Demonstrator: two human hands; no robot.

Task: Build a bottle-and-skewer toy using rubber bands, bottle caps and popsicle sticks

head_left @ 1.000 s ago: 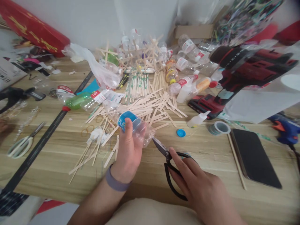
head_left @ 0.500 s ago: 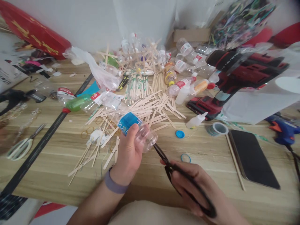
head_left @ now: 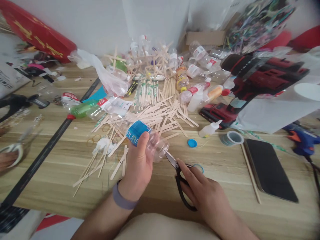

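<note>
A clear plastic bottle with a blue label [head_left: 137, 130] lies in the grasp of my left hand [head_left: 140, 163], its near end pointing right and down. My right hand [head_left: 200, 186] is closed on black-handled scissors [head_left: 180, 176]. Their blade tips touch the bottle's near end; whether they pierce it cannot be made out. Beyond the bottle, its far end meets other clear bottles and a green bottle [head_left: 83, 109] in a row. A blue cap [head_left: 192, 143] and a blue ring [head_left: 198, 168] lie right of the bottle.
Wooden sticks [head_left: 150, 115] are heaped behind the bottle. A red and black drill [head_left: 246, 83], a tape roll [head_left: 232, 138], a phone [head_left: 270, 170] and a glue gun [head_left: 301, 138] stand or lie at right. Another person's hand [head_left: 7, 160] holds white-handled scissors [head_left: 18, 154] at far left.
The scissors in my right hand have turned, showing the blade's bright flat side, and their handles swung down-left. Another person's hand has taken hold of the white-handled scissors and shifted them left.
</note>
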